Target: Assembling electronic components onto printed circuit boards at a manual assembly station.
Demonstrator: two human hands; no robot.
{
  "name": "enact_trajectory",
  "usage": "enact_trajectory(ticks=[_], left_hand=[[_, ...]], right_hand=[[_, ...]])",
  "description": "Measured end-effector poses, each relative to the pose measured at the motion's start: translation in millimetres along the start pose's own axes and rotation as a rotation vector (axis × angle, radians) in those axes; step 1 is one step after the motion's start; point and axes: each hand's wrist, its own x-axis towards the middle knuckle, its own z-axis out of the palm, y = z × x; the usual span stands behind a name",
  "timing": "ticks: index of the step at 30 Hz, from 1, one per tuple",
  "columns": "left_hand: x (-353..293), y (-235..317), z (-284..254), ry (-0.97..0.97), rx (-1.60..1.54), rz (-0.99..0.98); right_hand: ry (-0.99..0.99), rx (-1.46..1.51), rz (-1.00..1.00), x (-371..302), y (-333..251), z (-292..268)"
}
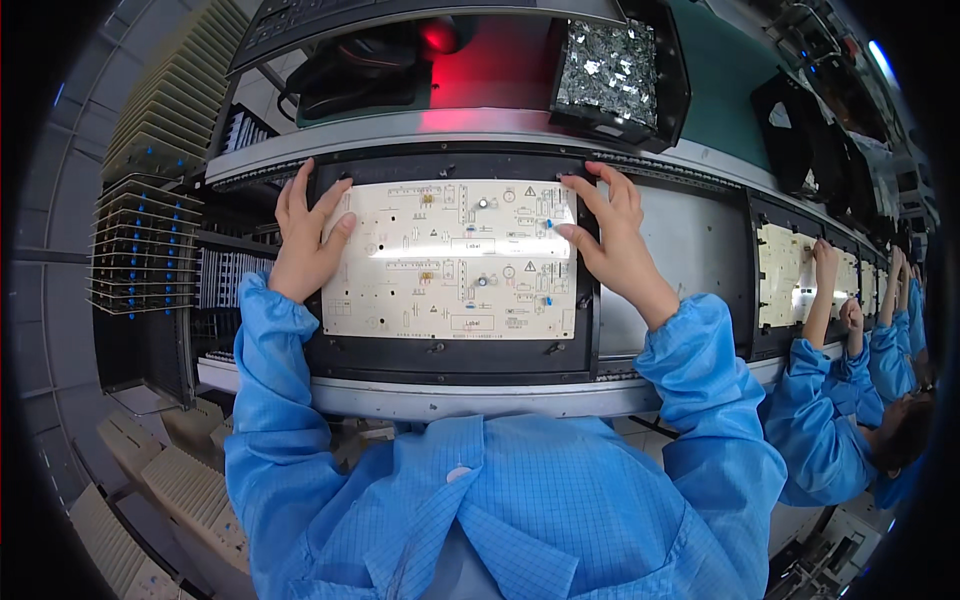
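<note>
A cream circuit panel (420, 300), two like boards one above the other, lies flat in a black carrier frame (380, 358) in front of me. It bears a few small parts, some blue and some yellow. My left hand (306, 240) is open at the panel's upper left, its thumb over the left edge and its fingers spread toward the frame's top. At the upper right my right hand (618, 232) is also open. Its index fingertip meets the panel's corner, while the thumb lies over the right edge near a small blue part. Neither hand visibly holds anything loose.
The frame sits between metal conveyor rails (480, 400). Behind stands a black box of small parts (610, 75), with a dark scanner-like device (375, 60) glowing red. Racked boards (145, 245) stand at left. Co-workers' blue sleeves (815, 380) and another carrier (790, 275) are at right.
</note>
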Motion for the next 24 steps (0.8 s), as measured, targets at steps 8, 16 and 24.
enact_trajectory(ticks=[8,16,24], left_hand=[[-26.8,71.4,-31.3,-0.17,0.137,0.241],[-40.9,85.8,-10.8,-0.218,-0.048,0.204],[34.7,14.4,-5.1,0.18,-0.167,-0.07]], right_hand=[[-0.106,0.038,-0.033,8.3,7.9,-32.7],[0.063,0.131,-0.152,3.2,14.5,-9.9],[0.113,-0.065,-0.141,25.8,1.7,-18.2]])
